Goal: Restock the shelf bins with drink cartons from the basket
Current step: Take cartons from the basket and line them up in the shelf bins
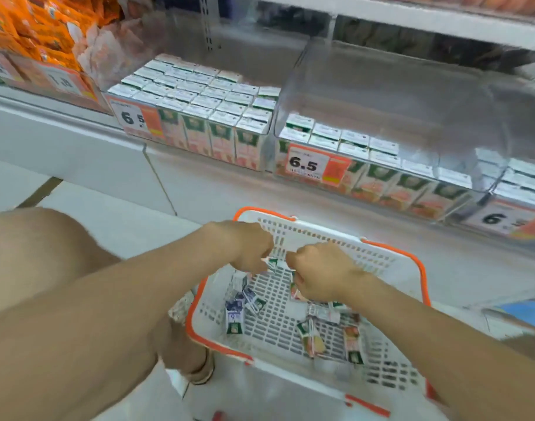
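A few drink cartons [313, 335] lie loose in the white, orange-rimmed basket [390, 256]. Above them the left hand [248, 247], fingers curled, pinches a green-and-white carton [273, 264]. The right hand [317, 271] is fisted round another carton [295, 292], mostly hidden. Ahead, the middle bin [381, 86], tagged "6.5", has open room behind its front rows. The left bin [196, 95] is packed.

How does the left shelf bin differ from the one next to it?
The left bin is packed with cartons almost to its back; the middle bin has cartons only in its front rows, its rear bare. The left bin sits off to the basket's left; the middle bin is straight beyond it. Both are clear, with 6.5 price tags.
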`<state>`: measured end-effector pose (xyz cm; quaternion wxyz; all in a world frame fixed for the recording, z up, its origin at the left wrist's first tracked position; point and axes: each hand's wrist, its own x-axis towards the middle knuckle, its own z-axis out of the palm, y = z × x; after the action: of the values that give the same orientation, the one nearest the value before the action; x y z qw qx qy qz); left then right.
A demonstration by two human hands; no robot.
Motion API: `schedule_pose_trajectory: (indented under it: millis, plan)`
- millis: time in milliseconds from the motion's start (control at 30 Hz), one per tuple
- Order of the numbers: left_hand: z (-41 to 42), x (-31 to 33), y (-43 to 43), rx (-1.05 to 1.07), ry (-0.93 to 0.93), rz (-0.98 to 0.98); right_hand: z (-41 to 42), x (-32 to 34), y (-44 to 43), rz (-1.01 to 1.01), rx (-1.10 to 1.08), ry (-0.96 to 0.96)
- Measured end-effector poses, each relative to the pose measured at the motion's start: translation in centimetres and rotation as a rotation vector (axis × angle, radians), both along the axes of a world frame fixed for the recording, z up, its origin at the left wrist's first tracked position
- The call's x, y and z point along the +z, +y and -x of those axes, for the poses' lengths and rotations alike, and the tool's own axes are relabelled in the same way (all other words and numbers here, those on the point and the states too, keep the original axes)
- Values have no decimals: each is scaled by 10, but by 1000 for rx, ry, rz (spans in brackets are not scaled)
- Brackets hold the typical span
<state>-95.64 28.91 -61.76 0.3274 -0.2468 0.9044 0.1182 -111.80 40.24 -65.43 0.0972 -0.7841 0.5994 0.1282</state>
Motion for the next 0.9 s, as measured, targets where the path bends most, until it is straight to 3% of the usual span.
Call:
schedule_pose_trajectory:
  millis: [167, 367, 467, 600, 733, 900]
  plan:
    - [8, -96, 18, -56, -155, -3, 18, -72, 20, -217, -118, 0]
    - [5, -163, 24, -19, -198, 47, 32, -129, 34, -382, -128, -26]
    - [0, -195, 21, 51, -182, -45, 36, -156, 40, -445, -91, 2]
    - [1, -230, 28, 46, -149, -81, 39, -195, 49, -446, 1, -8]
    - [-1, -262, 43, -100, -215, 112, 36, -221, 60, -414, 124, 69]
    - [3, -268, 44, -177, -186, 190, 29, -226, 67, -398, 85, 107]
